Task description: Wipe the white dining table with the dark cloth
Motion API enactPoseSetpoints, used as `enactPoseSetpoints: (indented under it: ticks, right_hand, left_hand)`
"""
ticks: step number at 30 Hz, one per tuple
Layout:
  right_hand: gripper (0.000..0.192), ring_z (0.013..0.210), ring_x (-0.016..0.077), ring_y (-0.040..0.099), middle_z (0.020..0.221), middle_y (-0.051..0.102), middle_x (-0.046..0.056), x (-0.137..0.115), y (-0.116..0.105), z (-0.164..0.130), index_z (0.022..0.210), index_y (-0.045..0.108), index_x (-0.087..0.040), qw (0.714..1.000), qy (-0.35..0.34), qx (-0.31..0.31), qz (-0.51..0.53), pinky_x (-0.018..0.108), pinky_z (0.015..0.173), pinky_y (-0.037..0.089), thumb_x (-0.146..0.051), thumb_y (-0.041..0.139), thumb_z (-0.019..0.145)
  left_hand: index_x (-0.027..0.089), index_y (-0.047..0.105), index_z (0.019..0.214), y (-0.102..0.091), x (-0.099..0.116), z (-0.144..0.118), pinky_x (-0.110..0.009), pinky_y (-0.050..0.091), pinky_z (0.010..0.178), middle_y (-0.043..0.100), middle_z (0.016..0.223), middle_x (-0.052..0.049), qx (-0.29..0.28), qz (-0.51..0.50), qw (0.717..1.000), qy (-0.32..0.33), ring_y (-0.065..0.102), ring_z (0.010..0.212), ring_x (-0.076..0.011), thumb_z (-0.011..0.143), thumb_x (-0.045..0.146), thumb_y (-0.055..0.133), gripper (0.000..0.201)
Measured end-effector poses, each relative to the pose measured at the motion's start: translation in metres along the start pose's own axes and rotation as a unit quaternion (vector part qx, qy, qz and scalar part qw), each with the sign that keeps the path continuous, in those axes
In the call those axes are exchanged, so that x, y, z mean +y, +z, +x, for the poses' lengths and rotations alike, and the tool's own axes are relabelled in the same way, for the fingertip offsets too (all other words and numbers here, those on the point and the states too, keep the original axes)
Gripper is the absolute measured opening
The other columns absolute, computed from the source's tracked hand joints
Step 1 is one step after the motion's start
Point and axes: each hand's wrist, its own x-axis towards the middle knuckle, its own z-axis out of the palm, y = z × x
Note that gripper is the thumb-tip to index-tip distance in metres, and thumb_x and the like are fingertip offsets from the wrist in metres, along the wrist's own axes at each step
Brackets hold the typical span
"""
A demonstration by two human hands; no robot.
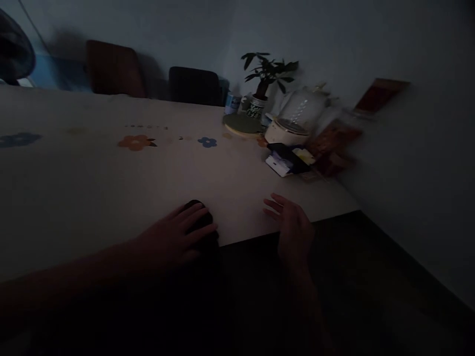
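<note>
i see the black mouse (206,220) at the near edge of the surface (148,188), under my left hand (174,237); whether those fingers clamp, i can't tell. my right hand's (295,230) fingers are apart, empty. a nearward slip could drop the mouse. leftward looks roomier; a pile (291,159) crowds far right.

Behind the counter (96,193), chairs (193,85). At its far right, a potted plant (263,74) with a disc (243,125) before it and a container (284,132) rightward; nearer, a pile (288,158). Frontmost, left hand (183,230) on a mouse-like object (202,223).
</note>
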Motion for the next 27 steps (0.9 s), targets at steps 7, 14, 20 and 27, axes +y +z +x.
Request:
enactPoseSetpoints:
  ticks: [7, 14, 20, 27]
  right_hand:
    - [0.041, 0.095, 0.0252, 0.068, 0.11, 0.068, 0.015, 0.005, -0.053, -0.011, 0.1, 0.069, -0.013, 0.995, 0.045, 0.085, -0.014, 0.041, 0.08, 0.059, -0.05, 0.054, 0.094]
    - [0.041, 0.1, 0.0264, 0.067, 0.111, 0.068, 0.014, 0.006, -0.081, -0.01, 0.108, 0.069, -0.014, 0.988, 0.051, 0.13, -0.062, 0.044, 0.091, 0.053, -0.049, 0.054, 0.093]
    - [0.037, 0.109, 0.0274, 0.063, 0.118, 0.067, 0.011, 0.008, -0.08, -0.006, 0.105, 0.07, -0.018, 0.98, 0.028, 0.129, -0.146, 0.047, 0.098, 0.046, -0.048, 0.053, 0.091]
    - [0.033, 0.114, 0.026, 0.06, 0.119, 0.066, 0.01, 0.006, -0.057, 0.003, 0.102, 0.069, -0.018, 0.975, -0.063, 0.087, -0.197, 0.043, 0.096, 0.047, -0.044, 0.05, 0.094]
  left_hand:
    - [0.026, 0.033, 0.151, 0.033, 0.027, 0.145, -0.05, 0.022, 0.119, 0.024, 0.158, -0.016, -0.063, -0.056, 0.996, 0.015, 0.019, 0.149, -0.0309, 0.099, 0.05, 0.034, 0.058]
    - [0.023, 0.036, 0.15, 0.055, 0.044, 0.25, -0.05, 0.016, 0.12, 0.022, 0.159, -0.016, -0.091, -0.1, 0.99, -0.047, 0.017, 0.149, -0.0319, 0.098, 0.048, 0.036, 0.057]
    - [0.025, 0.045, 0.142, 0.057, 0.026, 0.262, -0.048, 0.02, 0.119, 0.032, 0.156, -0.011, -0.089, -0.117, 0.989, 0.002, 0.021, 0.148, -0.0256, 0.096, 0.039, 0.039, 0.049]
    - [0.028, 0.052, 0.136, 0.029, -0.055, 0.21, -0.055, 0.01, 0.121, 0.03, 0.158, -0.003, -0.157, -0.166, 0.973, -0.017, 0.02, 0.149, -0.0209, 0.088, 0.022, 0.036, 0.051]
